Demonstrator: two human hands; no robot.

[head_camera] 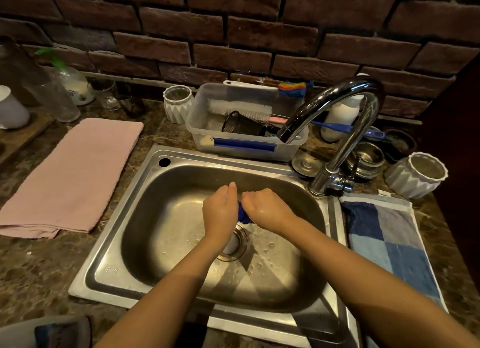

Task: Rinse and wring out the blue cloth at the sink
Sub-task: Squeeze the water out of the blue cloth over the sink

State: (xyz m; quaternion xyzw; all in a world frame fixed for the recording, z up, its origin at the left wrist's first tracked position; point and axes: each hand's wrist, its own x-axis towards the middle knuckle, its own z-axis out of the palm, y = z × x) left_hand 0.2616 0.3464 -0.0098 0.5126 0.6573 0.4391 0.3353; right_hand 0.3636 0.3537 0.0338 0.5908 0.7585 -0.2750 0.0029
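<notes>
Over the middle of the steel sink (145, 217), both my hands grip a bunched blue cloth (243, 214). Only a small strip of the cloth shows between them, just above the drain (235, 243). My left hand (220, 208) holds its left end and my right hand (265, 207) holds its right end, knuckles up and wet. The chrome faucet (345, 129) arches at the back right, its spout pointing toward the plastic tub; no water stream is visible. Water drops lie on the sink floor.
A pink towel (72, 176) lies on the counter to the left. A blue patchwork towel (389, 238) lies to the right. Behind the sink stands a clear plastic tub (205, 129) with brushes, flanked by white ribbed pots (178, 106) (415, 173), jars and steel bowls (367, 160).
</notes>
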